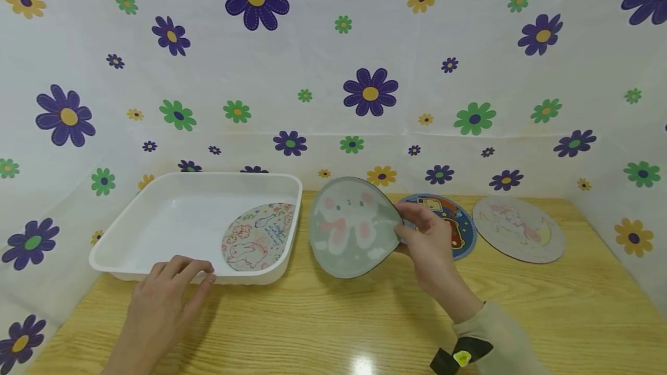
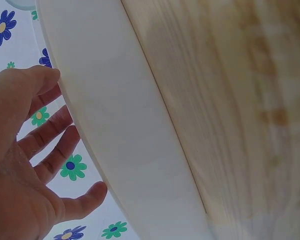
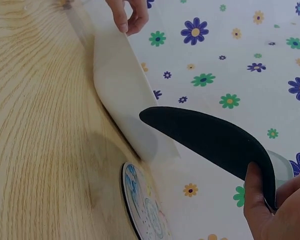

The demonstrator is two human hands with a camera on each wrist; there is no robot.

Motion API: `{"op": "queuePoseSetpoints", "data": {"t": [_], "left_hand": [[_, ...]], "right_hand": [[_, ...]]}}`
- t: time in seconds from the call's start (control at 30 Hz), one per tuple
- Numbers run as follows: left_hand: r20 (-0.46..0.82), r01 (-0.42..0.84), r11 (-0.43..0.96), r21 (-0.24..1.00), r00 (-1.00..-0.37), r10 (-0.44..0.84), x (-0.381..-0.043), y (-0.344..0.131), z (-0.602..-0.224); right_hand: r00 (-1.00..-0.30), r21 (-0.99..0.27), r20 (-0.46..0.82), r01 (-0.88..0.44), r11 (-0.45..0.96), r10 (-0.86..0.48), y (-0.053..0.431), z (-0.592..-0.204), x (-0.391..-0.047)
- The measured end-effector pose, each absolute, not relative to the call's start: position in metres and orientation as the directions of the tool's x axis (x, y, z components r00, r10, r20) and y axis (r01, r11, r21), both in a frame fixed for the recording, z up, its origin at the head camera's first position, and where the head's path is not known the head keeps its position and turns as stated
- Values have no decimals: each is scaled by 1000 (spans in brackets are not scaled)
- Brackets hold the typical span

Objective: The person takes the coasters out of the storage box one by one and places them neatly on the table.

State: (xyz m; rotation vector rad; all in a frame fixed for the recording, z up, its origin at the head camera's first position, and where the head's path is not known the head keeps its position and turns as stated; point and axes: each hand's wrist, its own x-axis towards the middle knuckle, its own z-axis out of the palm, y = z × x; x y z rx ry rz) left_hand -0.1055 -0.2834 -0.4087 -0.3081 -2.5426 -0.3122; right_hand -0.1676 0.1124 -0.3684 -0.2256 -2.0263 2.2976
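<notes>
My right hand (image 1: 429, 247) pinches the edge of a round mouse pad (image 1: 346, 236) with a white bunny on grey-green. The pad is lifted and bent, its black underside (image 3: 210, 137) showing in the right wrist view. My left hand (image 1: 167, 300) rests on the front rim of a white tray (image 1: 156, 274), fingertips touching the edge. Inside the tray, at its right end, lies a round mouse pad (image 1: 257, 239) with a pink line-drawn rabbit. On the table beside the tray, the right wrist view has a pale, colourful pad (image 3: 145, 200), hidden in the head view.
A blue round pad (image 1: 461, 242) with cartoon figures lies behind my right hand, partly covered by it. Farther right is a pale pad (image 1: 521, 233) with a unicorn and moon. A flower-printed cloth (image 1: 312, 57) hangs behind the wooden table (image 1: 292, 323).
</notes>
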Motion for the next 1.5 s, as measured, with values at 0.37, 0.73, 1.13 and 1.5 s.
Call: {"op": "queuePoseSetpoints", "data": {"t": [0.37, 0.73, 1.13, 1.5], "left_hand": [[553, 282, 947, 154, -819, 154, -106, -283, -408], [558, 284, 947, 151, -815, 156, -105, -283, -410], [532, 256, 953, 164, -836, 133, -105, -283, -409], [527, 257, 953, 163, -839, 136, -105, -283, -409]], "right_hand": [[-982, -990, -77, 55, -129, 171, 120, -371, -164], [-982, -994, -77, 62, -92, 173, 132, -375, -160], [-978, -994, -77, 59, -96, 192, 145, -378, -157], [-971, -992, -114, 99, -79, 209, 156, -379, -155]]}}
